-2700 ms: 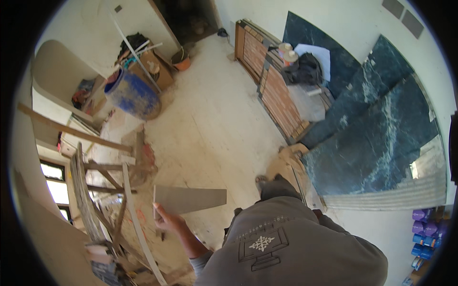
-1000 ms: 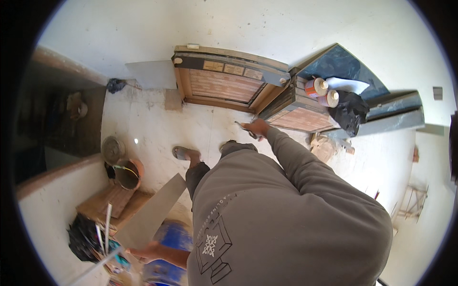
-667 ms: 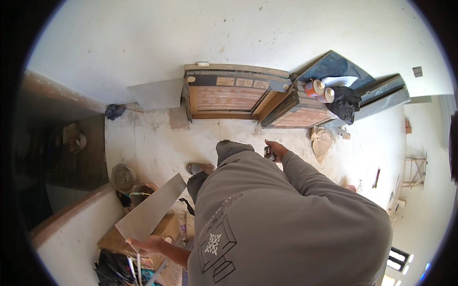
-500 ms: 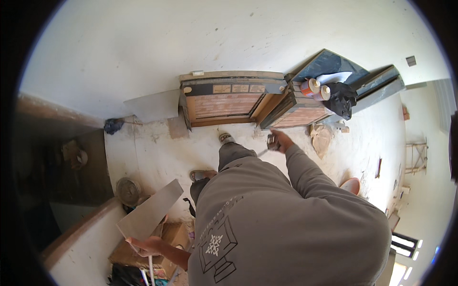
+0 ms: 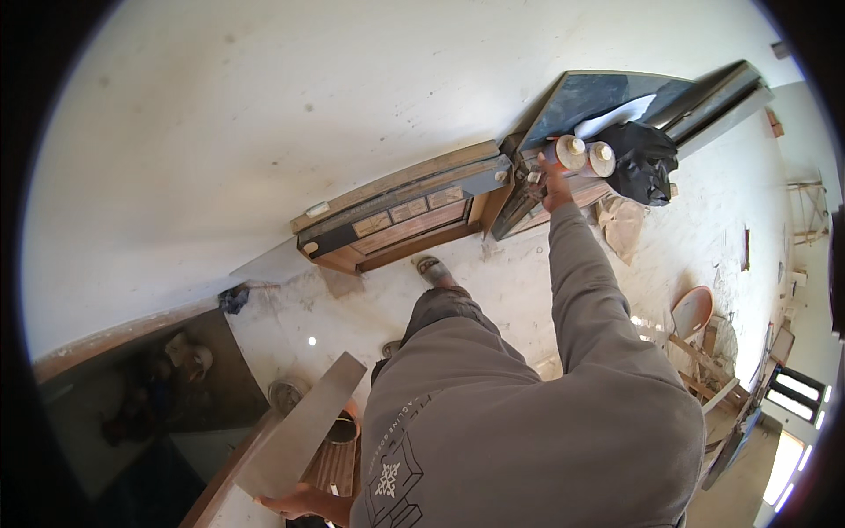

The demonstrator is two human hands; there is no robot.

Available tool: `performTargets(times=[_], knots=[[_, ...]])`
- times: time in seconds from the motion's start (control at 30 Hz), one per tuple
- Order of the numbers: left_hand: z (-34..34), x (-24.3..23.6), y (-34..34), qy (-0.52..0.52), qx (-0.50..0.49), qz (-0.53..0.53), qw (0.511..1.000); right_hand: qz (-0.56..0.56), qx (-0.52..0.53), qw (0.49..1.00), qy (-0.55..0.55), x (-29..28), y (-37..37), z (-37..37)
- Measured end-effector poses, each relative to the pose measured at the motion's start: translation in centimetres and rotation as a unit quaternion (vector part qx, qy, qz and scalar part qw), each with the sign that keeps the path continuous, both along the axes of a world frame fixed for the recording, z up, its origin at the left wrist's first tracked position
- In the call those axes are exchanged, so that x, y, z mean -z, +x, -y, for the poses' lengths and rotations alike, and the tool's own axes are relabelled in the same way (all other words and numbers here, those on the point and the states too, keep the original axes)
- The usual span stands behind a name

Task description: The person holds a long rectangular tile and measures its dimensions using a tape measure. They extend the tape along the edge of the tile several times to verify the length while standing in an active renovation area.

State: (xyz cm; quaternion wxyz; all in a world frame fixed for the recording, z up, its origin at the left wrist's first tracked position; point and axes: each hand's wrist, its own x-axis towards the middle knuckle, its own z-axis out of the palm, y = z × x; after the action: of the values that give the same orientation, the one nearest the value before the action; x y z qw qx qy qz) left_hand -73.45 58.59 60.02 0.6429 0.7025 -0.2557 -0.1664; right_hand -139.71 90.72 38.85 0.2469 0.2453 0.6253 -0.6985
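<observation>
The grey tile [image 5: 299,427] hangs low at the person's left side, gripped by its lower edge in the left hand [image 5: 295,503], leaving the right hand [image 5: 547,172] to reach the two capped bottles [image 5: 584,155] atop the leaning slabs (whether it has closed on one I cannot tell). One tile, two bottles.

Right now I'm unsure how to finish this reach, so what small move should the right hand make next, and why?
Probably close the right hand onto the nearer bottle: it already rests by the two bottles on the crate top, while the left hand is taken up with the grey tile.
</observation>
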Motion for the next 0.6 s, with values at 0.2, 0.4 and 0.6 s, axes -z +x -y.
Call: performTargets(times=[0.2,0.4,0.6], knots=[[-1.3,-0.6,-3.8,0.057,0.102,0.368,0.922,-0.054,0.012,0.998,-0.023,3.1,-7.1,-0.3],[-1.8,0.1,-7.7,-0.007,0.176,0.487,0.856,0.007,0.017,0.999,-0.029,7.9,-12.3,-3.9],[-1.4,-2.5,-21.1,-0.077,0.299,-0.179,0.934,-0.017,0.05,0.999,-0.006,3.1,-14.0,-10.4]])
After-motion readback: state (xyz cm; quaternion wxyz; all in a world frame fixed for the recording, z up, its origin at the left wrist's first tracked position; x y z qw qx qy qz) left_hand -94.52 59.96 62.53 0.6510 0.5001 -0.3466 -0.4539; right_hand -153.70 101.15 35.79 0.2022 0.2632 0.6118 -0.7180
